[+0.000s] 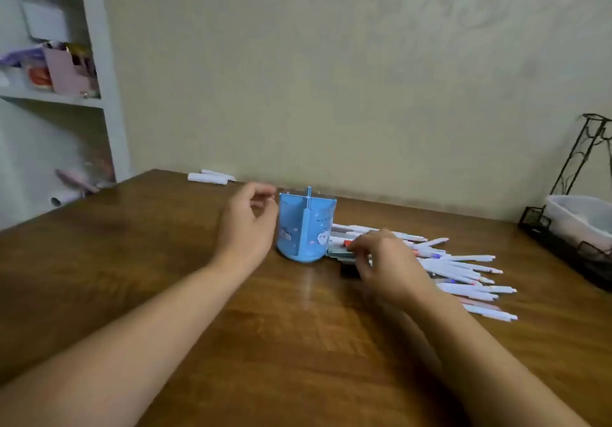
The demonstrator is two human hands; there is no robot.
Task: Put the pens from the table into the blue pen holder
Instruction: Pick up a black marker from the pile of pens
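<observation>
Pens (463, 269) lie in a loose heap on the wooden table (165, 277), just right of the blue pen holder (306, 227), most with their long axes running left to right. The right hand (385, 262) is down on the heap's near-left end, fingers curled over it; whether it has actually pinched a pen I cannot tell. The left hand (246, 224) sits just beside the holder's left wall, loosely curled and holding nothing. The holder stands upright and looks empty. The right hand is plainly nearer, so the lift likely goes up and leftward.
</observation>
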